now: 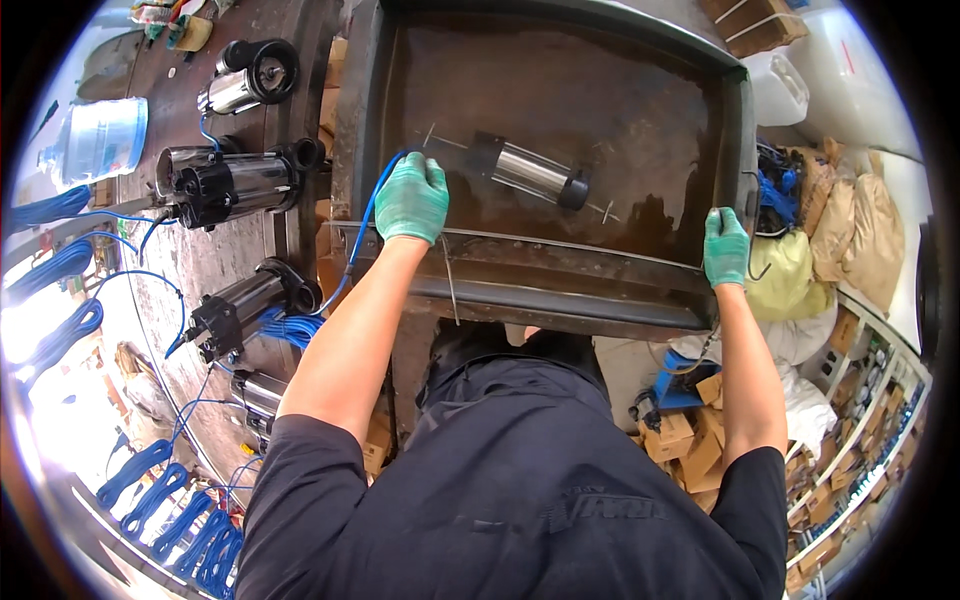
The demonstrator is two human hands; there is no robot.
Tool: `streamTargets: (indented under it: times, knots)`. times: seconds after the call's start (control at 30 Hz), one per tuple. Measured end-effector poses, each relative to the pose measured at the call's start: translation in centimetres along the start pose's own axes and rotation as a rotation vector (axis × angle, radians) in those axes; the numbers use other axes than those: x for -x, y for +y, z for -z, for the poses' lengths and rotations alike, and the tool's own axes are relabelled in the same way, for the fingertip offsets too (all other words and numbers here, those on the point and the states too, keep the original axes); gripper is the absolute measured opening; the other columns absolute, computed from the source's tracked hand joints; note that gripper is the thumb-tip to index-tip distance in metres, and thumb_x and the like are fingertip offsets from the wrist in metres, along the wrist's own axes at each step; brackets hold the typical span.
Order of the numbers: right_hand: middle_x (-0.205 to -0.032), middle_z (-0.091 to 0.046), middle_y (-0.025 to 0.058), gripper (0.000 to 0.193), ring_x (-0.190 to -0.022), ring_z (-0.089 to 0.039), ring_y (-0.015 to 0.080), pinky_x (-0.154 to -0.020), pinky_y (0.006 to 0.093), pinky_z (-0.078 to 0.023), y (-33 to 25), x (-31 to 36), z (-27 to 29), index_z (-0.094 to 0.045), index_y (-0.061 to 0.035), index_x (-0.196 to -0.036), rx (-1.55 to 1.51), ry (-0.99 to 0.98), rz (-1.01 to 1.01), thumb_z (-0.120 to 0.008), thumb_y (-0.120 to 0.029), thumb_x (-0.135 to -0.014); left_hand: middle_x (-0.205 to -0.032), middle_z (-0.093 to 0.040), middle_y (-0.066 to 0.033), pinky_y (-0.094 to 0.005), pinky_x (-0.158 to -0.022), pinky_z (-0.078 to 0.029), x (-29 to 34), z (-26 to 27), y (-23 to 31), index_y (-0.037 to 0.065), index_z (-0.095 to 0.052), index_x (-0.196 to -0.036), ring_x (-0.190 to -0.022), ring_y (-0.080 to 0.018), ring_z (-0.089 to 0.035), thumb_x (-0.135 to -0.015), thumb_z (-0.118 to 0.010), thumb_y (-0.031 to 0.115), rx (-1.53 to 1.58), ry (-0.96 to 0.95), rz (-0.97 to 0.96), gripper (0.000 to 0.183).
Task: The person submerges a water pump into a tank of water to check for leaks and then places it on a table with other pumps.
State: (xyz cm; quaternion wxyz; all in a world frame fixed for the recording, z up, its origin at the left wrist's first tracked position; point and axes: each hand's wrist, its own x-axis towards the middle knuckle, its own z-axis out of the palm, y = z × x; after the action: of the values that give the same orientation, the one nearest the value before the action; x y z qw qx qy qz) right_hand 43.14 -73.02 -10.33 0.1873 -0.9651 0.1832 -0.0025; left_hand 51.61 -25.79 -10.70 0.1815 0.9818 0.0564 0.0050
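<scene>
A dark metal tank [745, 120] of brownish water is in front of me. In the water lies a shiny cylindrical pump [530, 172] with black ends, tilted down to the right. Thin metal rods stick out near both its ends. My left hand [412, 198], in a green glove, is over the tank's left side, fingers curled around a blue cable [362, 225]; the exact grip is partly hidden by the glove. My right hand [726, 245], gloved the same way, is closed on the tank's right rim. A thin metal strip [560, 245] runs across the near part of the tank.
Several similar pumps [240, 185] with blue cables lie on the worn bench [160, 300] to the left. Coiled blue cables [205, 540] hang at the lower left. On the right are sacks [870, 230], a white jug [775, 88], cardboard boxes [668, 436] and a rack [850, 440].
</scene>
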Motion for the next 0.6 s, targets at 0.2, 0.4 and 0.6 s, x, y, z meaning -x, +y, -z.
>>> streamTargets:
  times: [0.2,0.4,0.6]
  knots:
    - [-0.085,-0.068,0.0230,0.028,-0.078,-0.064,0.0435,-0.070,0.0483,-0.050,0.09,0.03,-0.10,-0.065,-0.0049,-0.098,-0.001,0.035,0.025,-0.056,-0.031,-0.103,-0.086,-0.066,-0.0235,-0.0525,-0.072,-0.051,-0.02,-0.11,-0.04,0.004,-0.062,-0.087,-0.082,-0.0465,-0.063,-0.098,-0.057,0.026,-0.002,-0.007,-0.003,0.025]
    - [-0.086,-0.068,0.0233,0.028,-0.080,-0.064,0.0440,-0.070,0.0487,-0.050,0.32,0.08,-0.34,-0.066,-0.0053,-0.097,-0.004,0.043,0.012,-0.057,-0.031,-0.102,-0.086,-0.067,-0.0229,-0.0526,-0.072,-0.052,0.05,0.02,0.05,0.006,-0.063,-0.089,-0.082,-0.0452,-0.065,-0.099,-0.055,0.028,-0.022,-0.019,-0.010,0.026]
    - [-0.086,-0.068,0.0226,0.028,-0.080,-0.064,0.0445,-0.070,0.0497,-0.050,0.12,0.06,-0.18,-0.066,-0.0058,-0.098,-0.005,0.048,-0.007,-0.056,-0.031,-0.102,-0.086,-0.065,-0.0239,-0.0529,-0.072,-0.050,0.07,-0.43,-0.81,0.003,-0.061,-0.088,-0.083,-0.0472,-0.062,-0.099,-0.056,0.027,0.069,0.060,-0.027,0.028]
